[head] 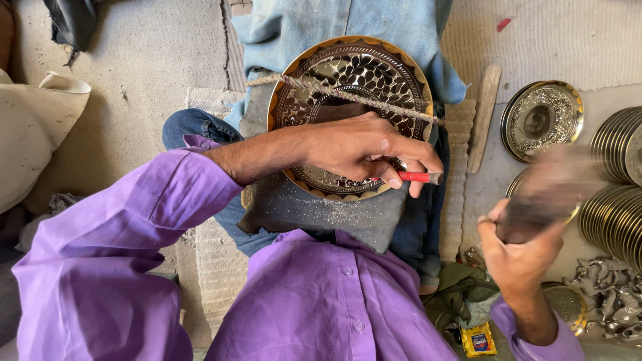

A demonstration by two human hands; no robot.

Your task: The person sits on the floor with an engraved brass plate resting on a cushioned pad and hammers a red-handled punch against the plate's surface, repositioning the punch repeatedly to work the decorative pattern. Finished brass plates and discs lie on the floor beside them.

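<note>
A round engraved brass plate (314, 73) with a black-and-gold floral pattern rests on a dark pad (314, 207) over my lap, with a rope (301, 85) stretched across it. My left hand (364, 150) lies on the plate's lower right rim and grips a red-handled chisel (420, 177), its tip pointing right. My right hand (518, 257) is raised to the right of the plate, holding a hammer (545, 194) that is blurred by motion, apart from the chisel.
A person in blue denim (348, 23) sits opposite. A wooden stick (484, 117) lies right of the plate. Finished engraved plates (542, 120) and stacked plates (618, 180) stand at the right. Small metal pieces (605, 294) and a yellow packet (478, 339) lie at lower right.
</note>
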